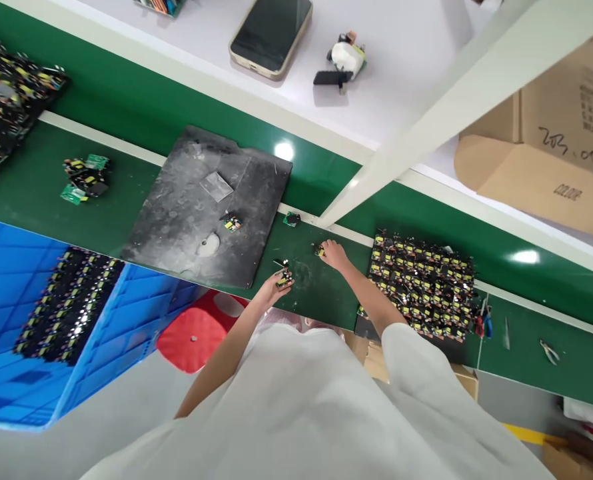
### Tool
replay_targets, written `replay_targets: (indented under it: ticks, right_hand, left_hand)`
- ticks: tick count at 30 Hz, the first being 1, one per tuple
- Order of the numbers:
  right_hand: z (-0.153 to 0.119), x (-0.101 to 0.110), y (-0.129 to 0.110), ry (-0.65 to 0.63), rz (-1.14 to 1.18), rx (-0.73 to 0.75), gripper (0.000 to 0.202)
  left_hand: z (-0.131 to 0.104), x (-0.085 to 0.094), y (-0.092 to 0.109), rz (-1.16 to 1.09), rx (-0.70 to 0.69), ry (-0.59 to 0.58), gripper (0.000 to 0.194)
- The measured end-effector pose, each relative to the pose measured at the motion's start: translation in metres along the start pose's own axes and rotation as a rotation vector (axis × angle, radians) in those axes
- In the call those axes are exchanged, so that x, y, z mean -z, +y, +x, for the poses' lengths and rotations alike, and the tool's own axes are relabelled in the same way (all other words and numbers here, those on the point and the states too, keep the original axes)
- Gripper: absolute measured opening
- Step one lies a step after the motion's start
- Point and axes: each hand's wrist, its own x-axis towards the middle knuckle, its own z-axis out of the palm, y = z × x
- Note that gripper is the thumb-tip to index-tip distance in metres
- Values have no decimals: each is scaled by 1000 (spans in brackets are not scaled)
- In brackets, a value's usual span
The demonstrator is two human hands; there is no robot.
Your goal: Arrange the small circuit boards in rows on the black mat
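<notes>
My left hand (273,289) is closed on a small circuit board (284,277) with yellow and black parts, above the green bench (321,293). To its right and farther back, my right hand (333,255) has its fingers on another small board (319,250) at the bench surface. A green board with a black part (291,219) lies near the back edge, between the grey-black plate and my right hand. A dense array of similar boards (421,287) sits on a black tray beside my right forearm.
The grey-black plate (176,200) bears a board and a round white piece. Blue crate (101,340) and red stool (191,337) stand at left. A white post (366,180) rises behind my right hand. Pliers (549,351) lie at right; a phone (271,33) rests on the shelf.
</notes>
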Motion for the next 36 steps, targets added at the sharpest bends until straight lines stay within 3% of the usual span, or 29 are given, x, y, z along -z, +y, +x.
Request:
replay_targets:
  ticks: [5, 9, 14, 18, 22, 26, 32, 36]
  right_hand:
    - [-45, -26, 2, 83, 209, -132, 30]
    - [-130, -45, 31, 191, 345, -202, 27]
    - [-257, -53, 106, 395, 391, -460, 26]
    - [-323, -62, 153, 462, 371, -631, 26]
    - [-348, -70, 177, 472, 311, -707, 28]
    - [-348, -74, 183, 416, 237, -711, 32]
    - [-343, -79, 179, 304, 128, -626, 32]
    - [-346, -79, 178, 268, 54, -571, 31]
  left_hand:
    - [5, -17, -16, -5, 97, 80, 39]
    - [4, -50, -33, 41, 101, 114, 38]
    - [6, -122, -73, 207, 135, 91, 37]
    - [11, -192, -119, 385, 114, 30, 35]
    - [16, -251, -161, 579, 31, -31, 33]
    - [22, -283, -188, 804, -74, -44, 32]
    - [17, -284, -208, 1148, -302, 41, 36]
    - [7, -281, -218, 1341, -427, 17, 37]
